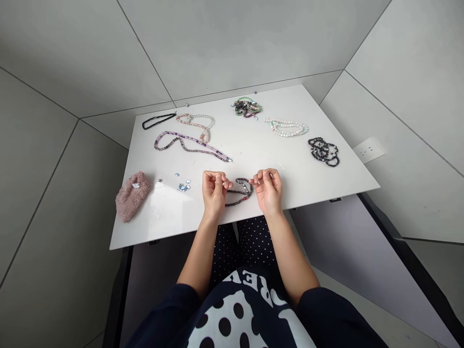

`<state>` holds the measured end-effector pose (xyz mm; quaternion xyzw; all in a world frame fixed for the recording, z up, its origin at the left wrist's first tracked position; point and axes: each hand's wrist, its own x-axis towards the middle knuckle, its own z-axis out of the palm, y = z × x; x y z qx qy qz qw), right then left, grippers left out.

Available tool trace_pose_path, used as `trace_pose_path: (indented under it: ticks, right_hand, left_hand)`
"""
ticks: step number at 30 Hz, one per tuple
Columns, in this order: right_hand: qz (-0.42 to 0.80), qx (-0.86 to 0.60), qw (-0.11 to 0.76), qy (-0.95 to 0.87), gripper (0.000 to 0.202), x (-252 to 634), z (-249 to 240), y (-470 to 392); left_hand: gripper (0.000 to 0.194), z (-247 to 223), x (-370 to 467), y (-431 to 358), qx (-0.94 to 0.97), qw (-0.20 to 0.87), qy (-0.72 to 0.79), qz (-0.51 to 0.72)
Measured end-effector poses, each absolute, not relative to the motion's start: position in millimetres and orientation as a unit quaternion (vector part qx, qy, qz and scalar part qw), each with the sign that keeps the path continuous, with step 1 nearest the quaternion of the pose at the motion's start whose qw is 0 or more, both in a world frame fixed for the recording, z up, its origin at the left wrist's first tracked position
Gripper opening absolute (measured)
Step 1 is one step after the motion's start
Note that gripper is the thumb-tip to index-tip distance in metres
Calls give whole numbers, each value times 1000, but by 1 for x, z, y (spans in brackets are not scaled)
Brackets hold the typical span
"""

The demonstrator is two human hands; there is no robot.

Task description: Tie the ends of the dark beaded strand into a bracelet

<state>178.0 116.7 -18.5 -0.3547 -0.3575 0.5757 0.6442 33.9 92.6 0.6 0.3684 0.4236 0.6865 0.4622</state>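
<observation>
Dark bead strand [239, 201] with a red accent bead, looped on the white desk [319, 183] near its front edge, between the left hand [216, 191] and the right hand [268, 193], partly behind the left. Both raised palm-inward over that edge, well apart from each other, fingers curled and thumbs drawn up to them; cannot tell whether pinched on a fine thread.

To the left of the left hand, a small scatter of blue bits [184, 186], then a fuzzy pink pouch [132, 197] close to the left edge. Farther back, a purple and grey bead strand [198, 141], a clear and peach strand [206, 116] and a black strand [159, 116], this last near the back left corner. Toward the back edge, a mixed heap of bracelets [247, 108]; right of it, a pale pink and mint strand [290, 135]. Near the sloping right edge, a pile of dark bead loops [322, 151], with a broad stretch of white surface, room for sideways movement, between there and the right hand.
</observation>
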Motion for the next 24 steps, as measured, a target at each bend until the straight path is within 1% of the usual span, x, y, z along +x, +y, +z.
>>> trace_pose_path:
  ticks: [5,11,13,16,21,24]
  right_hand:
    - [527,-388,676,-340,25,177,-22,118]
    - [489,-395,709,-319,24,177,-24,120]
    - [482,-406,713,-308,25,178,-24,121]
    - [498,-403,712,-287,28,178,-23,121]
    - [557,-355,663,-352,26,173,-19,117]
    - [551,-362,655,-370,26,172,-19,115]
  left_hand:
    - [27,-7,29,92,441,341,456,694]
    - [26,-12,27,91,449,274,493,693]
    - [25,-11,28,92,445,273,493,696]
    - [25,-8,32,91,443,309,477,693]
    - [25,-6,39,87,495,388,445,638]
    - [22,-8,37,85,508,375,452,630]
